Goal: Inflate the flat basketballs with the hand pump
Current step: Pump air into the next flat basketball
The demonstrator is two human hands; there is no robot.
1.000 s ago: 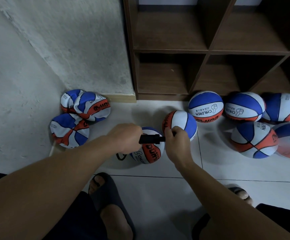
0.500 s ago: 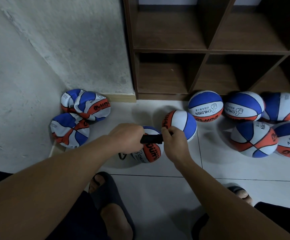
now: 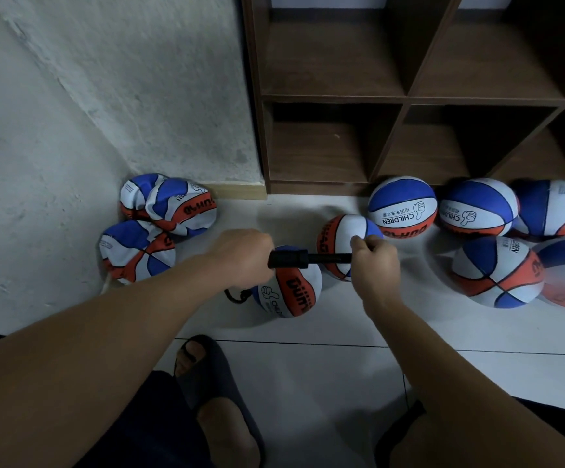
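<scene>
A black hand pump (image 3: 289,259) lies level above a blue, white and orange basketball (image 3: 293,290) on the floor. My left hand (image 3: 242,256) grips the pump's barrel. My right hand (image 3: 374,258) grips the handle at the end of the thin rod (image 3: 330,258), which is drawn out to the right. A black hose (image 3: 237,294) curls from under my left hand to the ball. Three crumpled flat basketballs (image 3: 137,251) lie in the corner at the left.
Several round basketballs (image 3: 402,207) crowd the floor to the right, one (image 3: 342,244) just behind the pump. A brown wooden cubby shelf (image 3: 406,99) stands behind them and a rough white wall (image 3: 88,96) on the left. My sandalled foot (image 3: 213,393) is below.
My right hand has pulled the handle out to the right, baring the pump's rod. My left hand has stayed on the barrel.
</scene>
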